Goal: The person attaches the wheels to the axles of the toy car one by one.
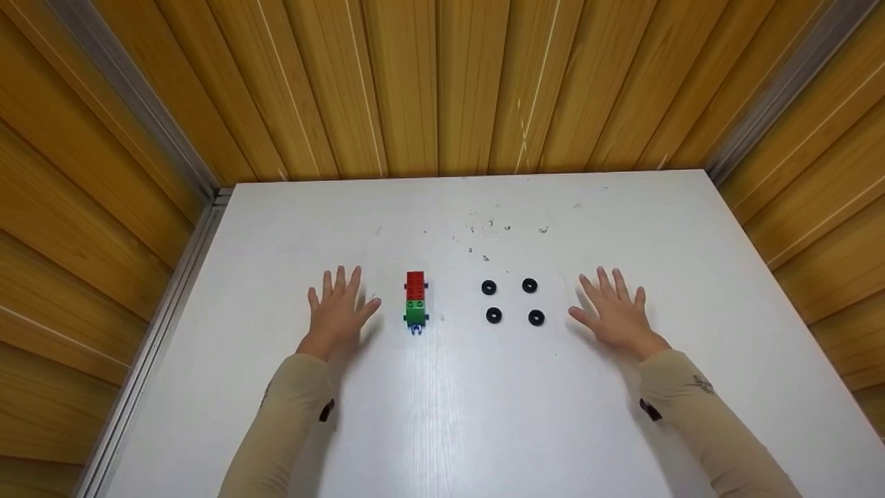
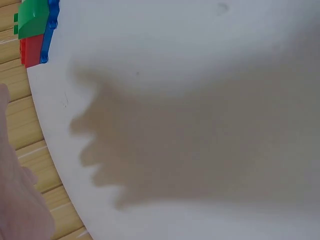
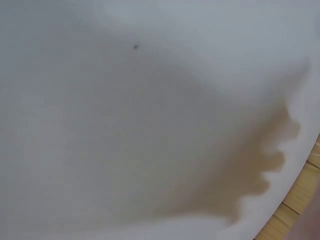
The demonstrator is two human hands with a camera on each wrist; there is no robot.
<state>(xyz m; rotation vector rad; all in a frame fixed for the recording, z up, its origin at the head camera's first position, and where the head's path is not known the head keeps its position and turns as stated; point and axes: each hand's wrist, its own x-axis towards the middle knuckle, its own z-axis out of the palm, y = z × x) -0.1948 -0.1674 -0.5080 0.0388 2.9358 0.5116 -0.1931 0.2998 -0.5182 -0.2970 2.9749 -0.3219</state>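
My left hand is held palm down over the white table, fingers spread, with nothing in it. Just right of its thumb stands a toy car body of building bricks, red at the far end and green at the near end, on a blue base with small side pegs. The left wrist view shows the car body at its top left corner. My right hand is likewise spread and holds nothing. To the left of its thumb lie several black toy wheels, apart from one another in a rough square.
The white table has dark scuff marks towards its far side. Yellow wood-look panels rise behind it and at both sides, with grey metal rails at the corners. Hand shadows fall on the tabletop.
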